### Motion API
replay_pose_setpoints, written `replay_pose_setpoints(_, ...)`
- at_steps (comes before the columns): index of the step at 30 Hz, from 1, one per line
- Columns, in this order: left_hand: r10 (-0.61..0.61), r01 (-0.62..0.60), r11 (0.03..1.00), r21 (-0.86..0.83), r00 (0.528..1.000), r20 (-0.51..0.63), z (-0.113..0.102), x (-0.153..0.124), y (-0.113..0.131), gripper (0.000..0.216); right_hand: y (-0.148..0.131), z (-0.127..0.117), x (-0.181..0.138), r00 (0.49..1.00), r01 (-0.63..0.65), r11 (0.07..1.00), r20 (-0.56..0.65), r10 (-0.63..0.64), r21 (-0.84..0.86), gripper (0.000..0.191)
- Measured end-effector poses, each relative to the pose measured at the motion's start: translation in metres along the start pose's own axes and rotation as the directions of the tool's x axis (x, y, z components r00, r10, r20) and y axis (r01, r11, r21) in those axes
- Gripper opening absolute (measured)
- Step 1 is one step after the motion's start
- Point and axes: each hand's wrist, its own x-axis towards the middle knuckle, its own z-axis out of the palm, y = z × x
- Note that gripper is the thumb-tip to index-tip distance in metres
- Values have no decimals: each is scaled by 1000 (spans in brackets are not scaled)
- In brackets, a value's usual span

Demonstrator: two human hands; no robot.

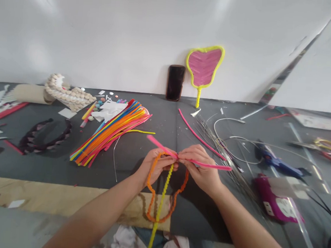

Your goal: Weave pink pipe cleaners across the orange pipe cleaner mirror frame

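Dark tabletop [92, 177], white wall [117, 40] behind. Mid-frame, fingers of my left hand [155, 164] pinched narrow at the top of an orange loop [150, 176]; right hand [200, 168] closed on a pink pipe cleaner [212, 166], tips nearly meeting. Pink ends jut out either side. Loop hangs below my fingertips, twisted yellow strand [164, 192] crossing it toward the bottom edge. Left of centre: pipe-cleaner bundle [110, 135]. Upper centre: phone [175, 82] beside yellow-rimmed pink panel [204, 66], both upright.
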Motion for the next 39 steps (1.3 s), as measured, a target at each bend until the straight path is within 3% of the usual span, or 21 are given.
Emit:
replay_pose_setpoints(4,25,-25,999,-37,1000,-10,-1,1,0,25,0,0,1,999,49,999,-11,-49,-17,16)
replay_pose_setpoints(11,29,-28,998,-62,999,24,-5,0,-3,24,2,1,-1,999,-29,1000,-14,29,9,18)
replay_pose_setpoints(15,55,-52,997,-64,997,50,-3,0,-3,28,0,0,-1,1000,-6,1000,-18,5,-6,19)
replay_pose_setpoints(27,113,-115,992,-54,993,-27,-2,4,-5,21,-1,1,-1,1000,11,1000,11,-11,-16,24)
replay_pose_setpoints(32,156,-165,984,-69,980,-122,-3,4,4,24,0,6,-3,977,-204,970,-41,211,133,18)
replay_pose_setpoints(39,212,-227,970,-81,963,-166,-5,2,11,23,5,11,-4,846,-481,774,-15,533,412,17)
